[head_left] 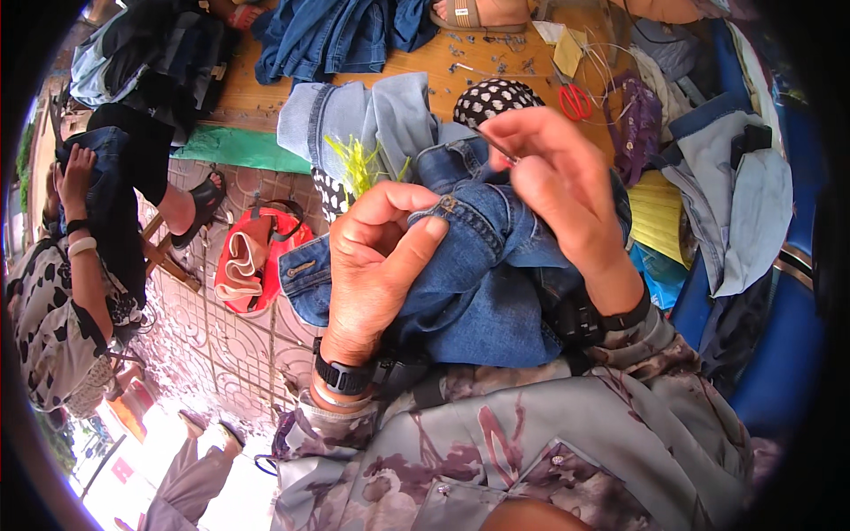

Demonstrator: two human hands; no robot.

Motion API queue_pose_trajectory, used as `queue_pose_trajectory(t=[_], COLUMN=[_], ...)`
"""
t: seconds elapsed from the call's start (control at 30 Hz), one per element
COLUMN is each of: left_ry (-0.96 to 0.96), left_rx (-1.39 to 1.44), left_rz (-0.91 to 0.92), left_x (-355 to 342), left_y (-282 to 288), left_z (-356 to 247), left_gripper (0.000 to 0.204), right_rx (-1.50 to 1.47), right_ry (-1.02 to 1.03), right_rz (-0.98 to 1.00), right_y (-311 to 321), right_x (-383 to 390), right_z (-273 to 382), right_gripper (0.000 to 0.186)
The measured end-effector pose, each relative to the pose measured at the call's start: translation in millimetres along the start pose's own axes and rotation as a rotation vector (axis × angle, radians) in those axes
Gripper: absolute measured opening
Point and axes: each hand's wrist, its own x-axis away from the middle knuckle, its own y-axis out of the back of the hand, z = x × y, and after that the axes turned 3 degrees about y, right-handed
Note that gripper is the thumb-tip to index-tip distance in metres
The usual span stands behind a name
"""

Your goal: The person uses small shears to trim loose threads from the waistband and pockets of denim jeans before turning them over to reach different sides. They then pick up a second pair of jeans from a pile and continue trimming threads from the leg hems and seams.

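A blue denim garment (474,310) lies bunched across my lap, its stitched waistband turned up toward me. My left hand (376,261) pinches the waistband between thumb and fingers, close to a small buttonhole or patch of stitching. Above the cloth, to the right, my right hand (567,190) is closed on a thin dark pointed tool (498,147); its exact kind is too small and blurred to tell. The tool's tip points up and left, near the denim's upper edge. Another denim end with a buttonhole (304,267) sticks out left of my left hand.
A wooden table (425,88) ahead bears jeans (341,40), light denim (354,115), thread scraps and red-handled scissors (575,101). Denim pieces (735,195) hang over a blue chair (779,336) at right. A red bag (257,261) rests on the floor. Another person (66,274) sits at left.
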Motion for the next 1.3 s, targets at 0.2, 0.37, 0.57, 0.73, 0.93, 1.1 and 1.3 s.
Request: queue_pose_trajectory(t=[0.2, 0.37, 0.57, 0.73, 0.93, 1.1, 1.3], left_ry=[-0.01, -0.031, -0.034, -0.053, -0.06, -0.056, -0.067], left_rx=[-0.001, -0.023, -0.021, -0.056, -0.075, -0.081, -0.044], left_rz=[-0.001, -0.006, -0.026, -0.035, -0.041, -0.037, -0.025], left_x=[0, 2, 4, 4, 4, 5, 5], left_y=[3, 2, 0, -2, -2, 0, -3], left_z=[1, 0, 2, 3, 3, 4, 3], left_gripper=[0.018, 0.018, 0.018, 0.018, 0.017, 0.017, 0.017], right_rx=[0.701, 0.852, 0.948, 0.953, 0.961, 0.921, 0.846], right_ry=[0.374, 0.425, 0.45, 0.439, 0.413, 0.38, 0.385], right_rz=[0.147, 0.126, 0.119, 0.103, 0.081, 0.008, 0.024], right_y=[-2, -4, -5, -5, -8, -11, -10], right_x=[15, 25, 29, 32, 32, 34, 36], right_z=[30, 32, 34, 34, 34, 32, 35], right_gripper=[0.023, 0.027, 0.027, 0.027, 0.026, 0.024, 0.025])
